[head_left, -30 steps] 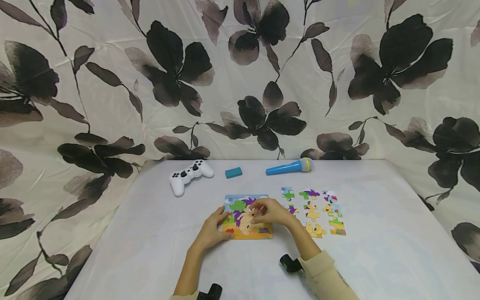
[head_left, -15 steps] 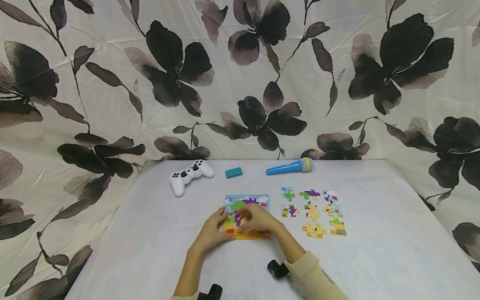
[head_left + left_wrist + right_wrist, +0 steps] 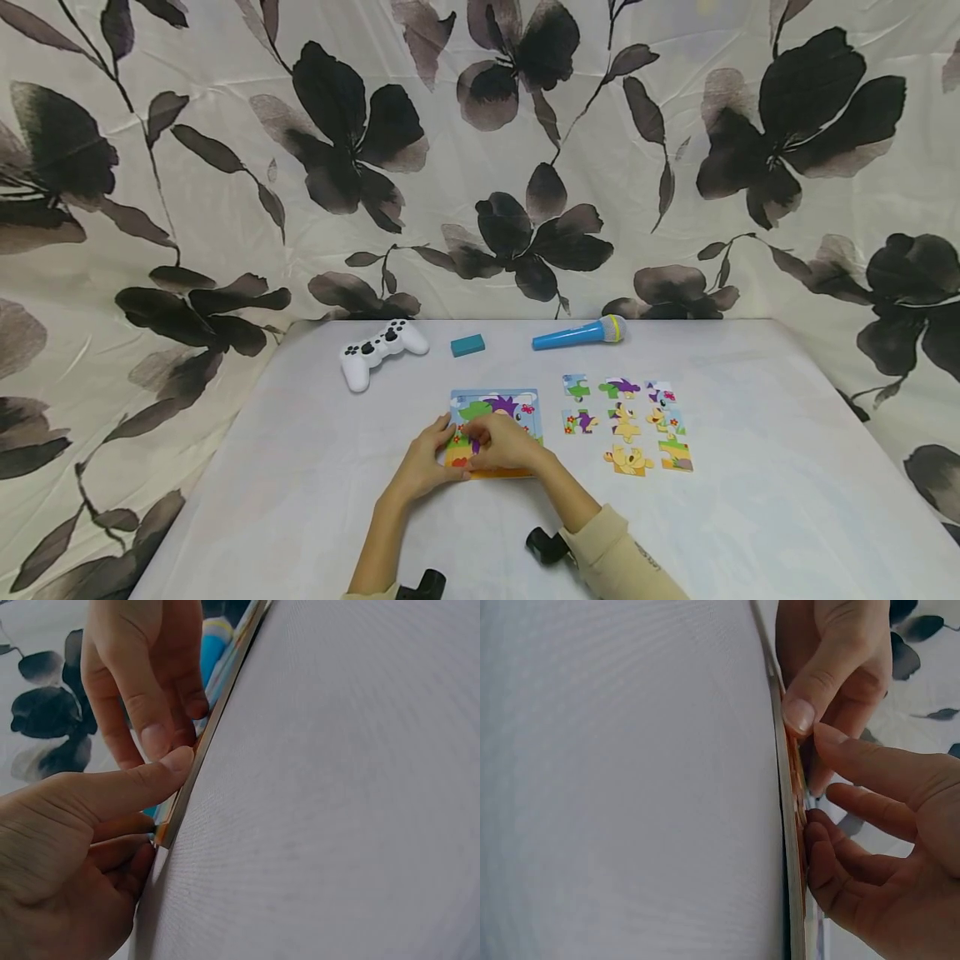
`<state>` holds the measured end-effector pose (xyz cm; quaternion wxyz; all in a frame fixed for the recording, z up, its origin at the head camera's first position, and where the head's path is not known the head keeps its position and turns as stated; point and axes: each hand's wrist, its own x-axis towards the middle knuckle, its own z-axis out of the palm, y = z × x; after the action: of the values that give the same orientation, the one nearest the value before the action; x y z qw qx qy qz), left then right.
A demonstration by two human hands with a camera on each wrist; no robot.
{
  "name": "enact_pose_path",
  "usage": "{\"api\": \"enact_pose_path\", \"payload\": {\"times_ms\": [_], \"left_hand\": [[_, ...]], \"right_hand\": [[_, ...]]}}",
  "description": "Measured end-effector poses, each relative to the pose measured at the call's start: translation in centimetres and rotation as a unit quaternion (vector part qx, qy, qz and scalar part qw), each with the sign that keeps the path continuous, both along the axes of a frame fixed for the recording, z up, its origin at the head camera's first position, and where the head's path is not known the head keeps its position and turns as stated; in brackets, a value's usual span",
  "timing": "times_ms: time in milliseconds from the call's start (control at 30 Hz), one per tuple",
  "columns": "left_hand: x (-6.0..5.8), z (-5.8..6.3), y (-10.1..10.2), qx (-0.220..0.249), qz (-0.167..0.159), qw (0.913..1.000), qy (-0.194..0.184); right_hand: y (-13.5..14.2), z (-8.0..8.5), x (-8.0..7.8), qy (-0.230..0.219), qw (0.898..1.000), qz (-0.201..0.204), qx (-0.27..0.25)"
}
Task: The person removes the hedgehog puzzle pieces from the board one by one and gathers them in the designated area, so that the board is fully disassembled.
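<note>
A jigsaw puzzle board (image 3: pixel 531 398) with a colourful cartoon picture lies on the table. My left hand (image 3: pixel 423 458) holds it by the near left corner, thumb along the front edge and fingers at the left side. Over the board's lower left part is my right hand (image 3: pixel 504 443), fingers bent and fingertips down on the picture. In the right wrist view the right hand (image 3: pixel 900 832) has thumb and index finger apart, with no piece showing between them. Its thumb tip is right beside the left thumb (image 3: pixel 801 716). Much of the picture is hidden under the right hand.
Several loose puzzle pieces (image 3: pixel 624 425) lie in rows right of the board. Farther back are a white game controller (image 3: pixel 381 352), a teal block (image 3: pixel 467 345) and a blue toy microphone (image 3: pixel 576 334). A flowered cloth (image 3: pixel 480 167) hangs behind the table.
My right hand has moved left and slightly nearer across the board, from its right half to the lower left, uncovering the upper right of the picture. The left hand stays in place.
</note>
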<state>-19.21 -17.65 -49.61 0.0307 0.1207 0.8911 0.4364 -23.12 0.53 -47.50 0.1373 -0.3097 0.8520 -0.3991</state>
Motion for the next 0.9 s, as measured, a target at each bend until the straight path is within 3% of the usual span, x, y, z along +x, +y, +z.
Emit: {"api": "enact_pose_path", "payload": {"times_ms": [900], "left_hand": [[0.11,-0.09,0.11,-0.004,0.005,1.0,-0.006]], "right_hand": [[-0.21,-0.05,0.1,0.009,1.0,-0.013,-0.011]]}}
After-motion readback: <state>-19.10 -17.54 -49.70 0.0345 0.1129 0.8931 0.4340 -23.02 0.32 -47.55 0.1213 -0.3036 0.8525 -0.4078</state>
